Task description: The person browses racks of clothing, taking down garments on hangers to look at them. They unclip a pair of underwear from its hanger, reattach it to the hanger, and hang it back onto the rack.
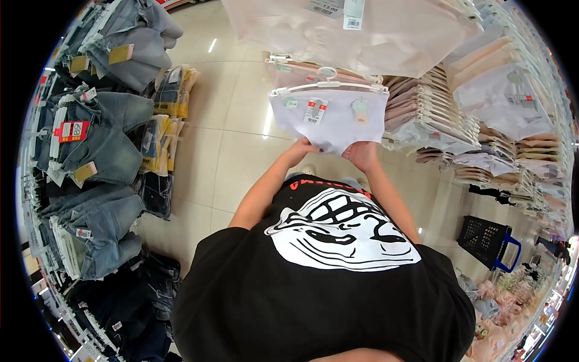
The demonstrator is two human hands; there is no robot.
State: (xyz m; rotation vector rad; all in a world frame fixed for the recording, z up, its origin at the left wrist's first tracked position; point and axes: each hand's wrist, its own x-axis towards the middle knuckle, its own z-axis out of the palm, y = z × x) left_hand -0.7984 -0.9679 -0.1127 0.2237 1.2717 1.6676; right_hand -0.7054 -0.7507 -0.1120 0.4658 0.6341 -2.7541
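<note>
A pair of pale lilac briefs (335, 114) hangs from a white clip hanger in front of me, with a red-and-white price tag and round stickers on it. My left hand (301, 151) pinches the lower left edge of the briefs. At the lower right edge, my right hand (360, 155) has its fingers closed on the fabric, partly tucked behind it. Just behind the briefs hang more pink garments (295, 73) on hangers.
Denim shorts (108, 133) hang on the left racks, with packaged clothes (158, 145) beside them. More underwear (416, 114) hangs on the right. A dark basket with a blue handle (482, 240) stands on the tiled floor (199, 169) at the lower right.
</note>
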